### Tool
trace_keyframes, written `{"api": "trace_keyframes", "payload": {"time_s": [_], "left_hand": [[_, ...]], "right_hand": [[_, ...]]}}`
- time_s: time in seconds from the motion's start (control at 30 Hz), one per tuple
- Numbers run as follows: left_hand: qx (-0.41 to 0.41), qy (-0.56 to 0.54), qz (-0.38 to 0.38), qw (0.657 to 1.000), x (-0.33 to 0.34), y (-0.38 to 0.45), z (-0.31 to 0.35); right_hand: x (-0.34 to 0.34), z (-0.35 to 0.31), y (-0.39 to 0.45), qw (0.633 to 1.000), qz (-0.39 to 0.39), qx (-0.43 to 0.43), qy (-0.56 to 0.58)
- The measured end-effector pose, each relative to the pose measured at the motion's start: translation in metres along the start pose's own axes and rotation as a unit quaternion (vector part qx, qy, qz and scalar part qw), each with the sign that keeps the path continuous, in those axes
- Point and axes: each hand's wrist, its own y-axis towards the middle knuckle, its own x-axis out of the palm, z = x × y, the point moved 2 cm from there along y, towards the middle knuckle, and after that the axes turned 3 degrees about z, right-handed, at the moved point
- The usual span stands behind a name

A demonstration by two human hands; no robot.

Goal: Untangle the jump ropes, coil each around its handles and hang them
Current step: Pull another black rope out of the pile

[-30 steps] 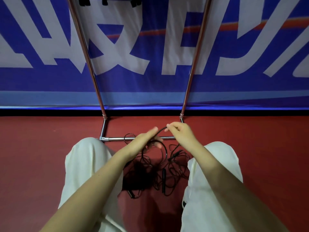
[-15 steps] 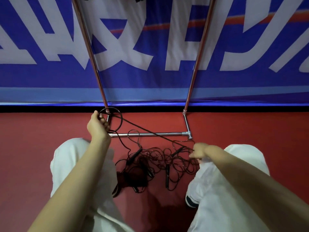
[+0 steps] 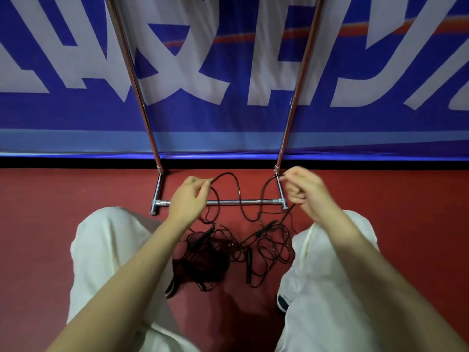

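While most of the black jump ropes (image 3: 236, 247) lie tangled on the red floor (image 3: 76, 189) between the knees, one strand sags between the hands: left hand (image 3: 189, 196) pinches it in its fingers, right hand (image 3: 304, 193) grips it clenched, above the rack's base bar (image 3: 228, 202).

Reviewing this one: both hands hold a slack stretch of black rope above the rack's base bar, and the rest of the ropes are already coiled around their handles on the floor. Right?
Not quite. The head view shows the left hand and right hand holding the slack black rope above the rack's base bar, but the remaining ropes lie in a loose tangle on the floor, not coiled.
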Motion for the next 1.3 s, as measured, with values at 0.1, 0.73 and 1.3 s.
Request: {"api": "trace_keyframes", "payload": {"time_s": [0.1, 0.73, 1.3], "left_hand": [[0.050, -0.111, -0.099, 0.988, 0.020, -0.010, 0.019], [-0.240, -0.580, 0.238, 0.741, -0.057, 0.013, -0.031], [-0.002, 0.134, 0.027, 0.991, -0.002, -0.004, -0.008]], "right_hand": [[0.036, 0.020, 0.000, 0.990, -0.031, 0.006, -0.139], [-0.027, 0.090, 0.022, 0.597, -0.257, 0.245, -0.720], [-0.002, 0.001, 0.008, 0.999, -0.033, 0.001, 0.023]]}}
